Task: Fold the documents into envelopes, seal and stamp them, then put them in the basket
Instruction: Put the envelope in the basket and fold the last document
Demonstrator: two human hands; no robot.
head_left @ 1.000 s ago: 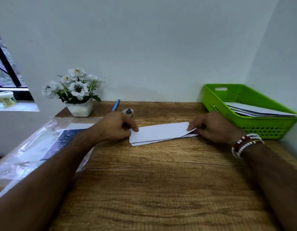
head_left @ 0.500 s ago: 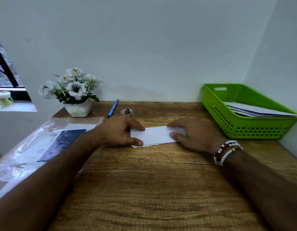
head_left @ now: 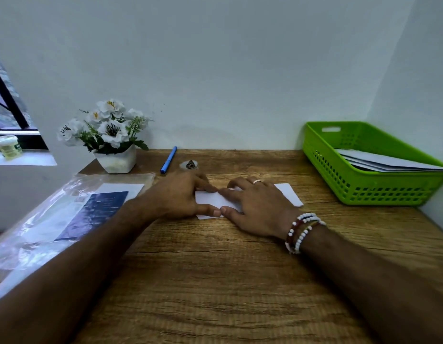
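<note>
Both hands lie flat on the folded paper, grasping nothing. The left hand presses its left end with thumb and forefinger, and the right hand covers the middle, fingertips almost meeting. The paper rests on the table. A basket with envelopes stands well right of the right hand, and a pen lies beyond the left.

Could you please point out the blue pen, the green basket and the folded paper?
blue pen [head_left: 169, 160], head view, middle of its barrel.
green basket [head_left: 379, 191], head view, its perforated front wall.
folded paper [head_left: 288, 194], head view, its bare right end.
</note>
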